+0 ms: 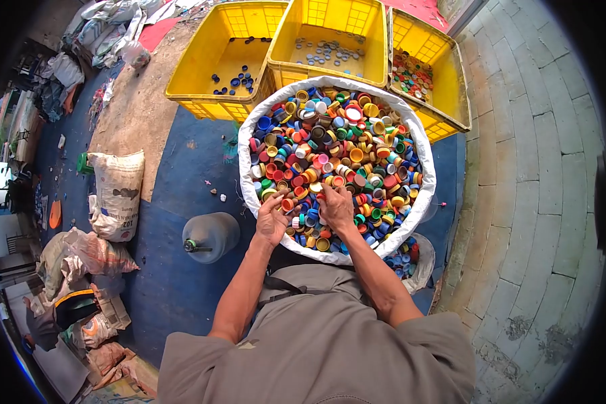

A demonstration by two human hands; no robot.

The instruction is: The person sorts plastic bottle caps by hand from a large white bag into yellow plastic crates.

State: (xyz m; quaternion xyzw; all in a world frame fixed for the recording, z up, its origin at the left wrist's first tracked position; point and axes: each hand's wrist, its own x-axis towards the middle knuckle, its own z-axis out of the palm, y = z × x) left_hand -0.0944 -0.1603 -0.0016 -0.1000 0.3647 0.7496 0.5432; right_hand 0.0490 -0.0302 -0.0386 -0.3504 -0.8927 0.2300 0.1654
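A large round sack with a rolled white rim (244,176) stands in front of me, full of mixed coloured bottle caps (357,154). Over its near left part is my left hand (274,219), palm turned up, fingers apart and curved, with caps at its fingertips; whether it holds any of them is unclear. Just to the right, my right hand (337,207) reaches down among the caps with its fingers bent together. Its fingertips are at the caps, and what they grip, if anything, is too small to make out.
Beyond the sack stand three yellow crates (219,108) with sorted caps inside. A large clear bottle (211,237) and a filled white sack (118,195) are on the left. A smaller bag of blue caps (421,262) sits at the near right, beside a block wall (525,202).
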